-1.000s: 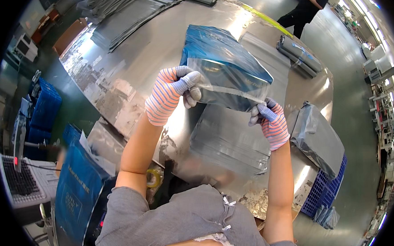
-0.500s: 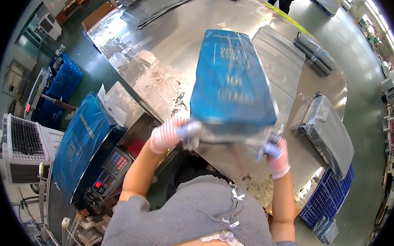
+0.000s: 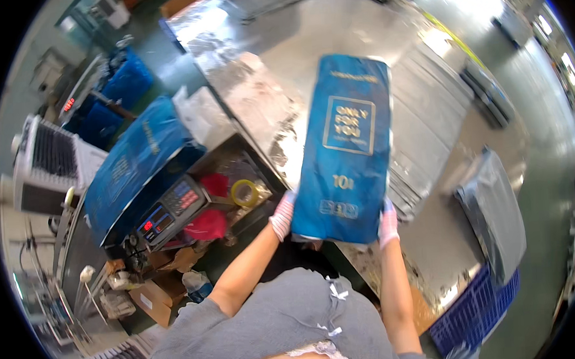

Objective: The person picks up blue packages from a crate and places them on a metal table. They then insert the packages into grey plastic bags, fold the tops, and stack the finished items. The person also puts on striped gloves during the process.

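Observation:
A large, full blue plastic package (image 3: 344,150) with gold print is held out in front of me, its long side pointing away. My left hand (image 3: 283,213), in a striped glove with bluish fingertips, grips its near left edge. At the near right edge my right hand (image 3: 388,223), gloved the same way, holds it too. The fingers of both hands are partly hidden by the package. Beneath and beyond it lies the metal-topped table (image 3: 318,28). A similar blue package (image 3: 134,161) rests at the left on a digital scale (image 3: 172,211) with a lit red display.
Flat grey plastic bags (image 3: 430,113) lie on the table to the right. A filled grey bag (image 3: 494,214) sits at its right edge above a blue crate (image 3: 473,313). Yellow tape (image 3: 244,193) lies in an open drawer or box at the left. A white air cooler (image 3: 56,162) stands farther left.
The package has tilted so its printed face shows more fully, and both hands have moved along its sides. My view has turned, revealing the yellow tape.

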### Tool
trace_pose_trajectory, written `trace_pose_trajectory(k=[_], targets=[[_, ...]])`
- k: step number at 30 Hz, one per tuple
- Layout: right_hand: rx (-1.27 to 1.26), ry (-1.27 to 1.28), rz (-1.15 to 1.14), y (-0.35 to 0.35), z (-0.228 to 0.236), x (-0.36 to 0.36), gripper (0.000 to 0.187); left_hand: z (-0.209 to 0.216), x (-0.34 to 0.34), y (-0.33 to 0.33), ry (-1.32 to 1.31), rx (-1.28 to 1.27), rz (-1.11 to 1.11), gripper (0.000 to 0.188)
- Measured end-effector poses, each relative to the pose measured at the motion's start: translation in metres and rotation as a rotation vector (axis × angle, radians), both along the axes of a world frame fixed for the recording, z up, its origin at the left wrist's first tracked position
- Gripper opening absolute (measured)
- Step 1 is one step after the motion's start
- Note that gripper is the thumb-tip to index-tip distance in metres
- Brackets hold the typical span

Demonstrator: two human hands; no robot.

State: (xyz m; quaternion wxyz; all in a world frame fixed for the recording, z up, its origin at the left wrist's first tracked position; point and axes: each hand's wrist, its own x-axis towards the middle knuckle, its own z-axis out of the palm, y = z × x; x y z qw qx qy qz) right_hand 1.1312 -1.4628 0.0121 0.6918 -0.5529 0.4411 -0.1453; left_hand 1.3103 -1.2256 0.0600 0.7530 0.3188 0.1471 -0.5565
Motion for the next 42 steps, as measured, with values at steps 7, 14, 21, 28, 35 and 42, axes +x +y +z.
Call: trace_pose_trajectory(k=[7, 14, 21, 28, 35, 42], targets=[[0.050, -0.063, 0.047, 0.063, 0.055, -0.037, 0.035, 0.004, -0.018, 0.049, -0.736, 0.361, -0.217, 0.044], [0.062, 0.176, 0.105, 0.056, 0.022, -0.034, 0.031, -0.007, 0.036, 0.087, -0.508, 0.623, -0.391, 0.075], [0.219, 0.119, -0.011, 0.040, -0.010, 0.012, 0.040, -0.043, 0.055, 0.032, -0.134, 0.297, -0.289, 0.066], [0.300, 0.115, -0.204, 0.119, 0.022, 0.006, 0.026, -0.068, 0.076, 0.060, -0.013, -0.030, -0.333, 0.061], [0.407, -0.150, -0.481, 0.182, 0.029, 0.007, 0.035, -0.067, 0.086, 0.055, 0.064, -0.103, -0.263, 0.040], [0.234, -0.287, -0.296, 0.214, 0.104, -0.006, 0.041, 0.013, 0.057, 0.077, -0.259, 0.066, -0.110, 0.030]])
